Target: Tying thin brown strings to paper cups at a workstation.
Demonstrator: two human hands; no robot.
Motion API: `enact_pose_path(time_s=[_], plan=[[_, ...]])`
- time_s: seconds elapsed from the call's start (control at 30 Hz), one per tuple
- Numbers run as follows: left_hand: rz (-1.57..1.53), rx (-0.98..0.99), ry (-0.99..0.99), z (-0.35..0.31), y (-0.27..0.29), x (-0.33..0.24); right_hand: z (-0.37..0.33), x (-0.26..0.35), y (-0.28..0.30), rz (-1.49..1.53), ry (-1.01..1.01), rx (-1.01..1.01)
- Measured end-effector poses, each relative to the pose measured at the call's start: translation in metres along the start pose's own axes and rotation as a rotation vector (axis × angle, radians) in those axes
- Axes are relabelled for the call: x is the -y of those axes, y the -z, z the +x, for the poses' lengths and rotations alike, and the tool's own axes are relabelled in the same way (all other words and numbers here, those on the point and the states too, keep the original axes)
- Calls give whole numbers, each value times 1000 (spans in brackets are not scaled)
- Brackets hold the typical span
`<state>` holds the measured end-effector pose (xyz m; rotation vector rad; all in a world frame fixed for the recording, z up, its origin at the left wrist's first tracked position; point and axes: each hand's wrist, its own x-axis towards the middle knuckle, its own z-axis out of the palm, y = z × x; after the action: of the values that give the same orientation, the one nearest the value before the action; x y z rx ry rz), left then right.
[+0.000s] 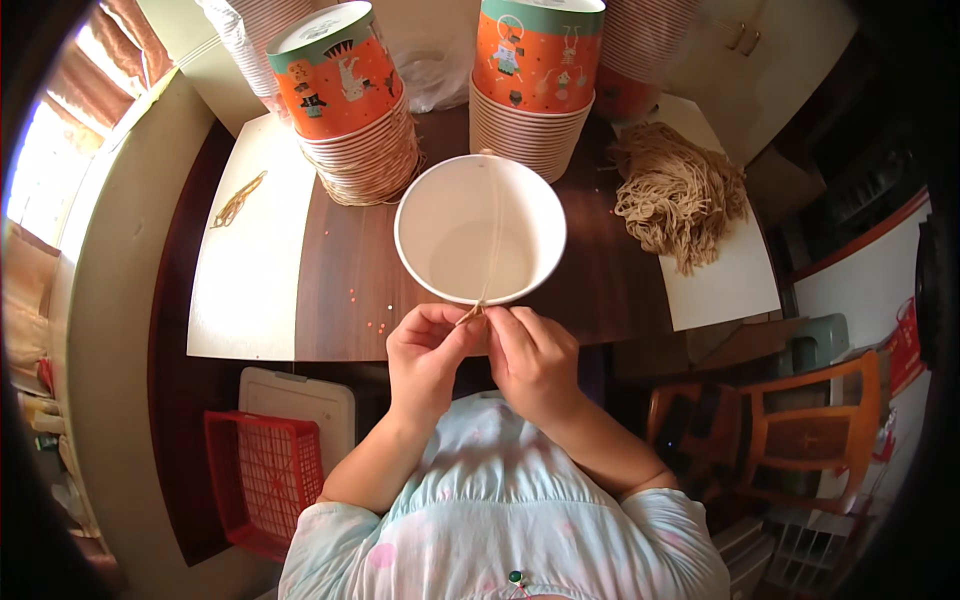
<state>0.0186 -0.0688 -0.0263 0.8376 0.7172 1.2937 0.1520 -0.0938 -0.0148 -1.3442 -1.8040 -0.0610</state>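
Observation:
A white paper bucket (480, 228) stands upright on the brown table (345, 270), its mouth facing up. A thin tan string (494, 235) runs across its opening from the far rim to the near rim. My left hand (425, 355) and my right hand (532, 355) meet at the near rim, fingertips pinched together on the end of the string. Both hands touch each other just below the bucket's edge.
Two stacks of orange printed buckets (345, 100) (533, 80) stand behind the white one. A heap of tan strings (675, 195) lies on a white board at the right. A few strings (237, 202) lie on the left board. A red crate (265, 480) and wooden chairs (800, 430) sit below.

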Motion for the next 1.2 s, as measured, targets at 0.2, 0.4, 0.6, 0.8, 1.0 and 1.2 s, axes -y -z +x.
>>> enact_pose_path(time_s=[0.2, 0.4, 0.6, 0.8, 1.0, 1.2], plan=[[-55, 16, 81, 7, 16, -3, 2, -6, -17, 605, -291, 113], [-69, -35, 106, 8, 15, -10, 7, 5, -24, 1441, -875, 198], [47, -35, 7, 5, 13, -12, 3, -4, -33, 1671, -1115, 154], [243, -84, -154, 2, 6, -11, 2, -4, -35, 1694, -1157, 162], [254, -105, -115, 4, 5, -9, 1, -6, -38, 1788, -1129, 175], [269, -104, -76, 4, 5, -11, 1, -2, -37, 1741, -1107, 124]])
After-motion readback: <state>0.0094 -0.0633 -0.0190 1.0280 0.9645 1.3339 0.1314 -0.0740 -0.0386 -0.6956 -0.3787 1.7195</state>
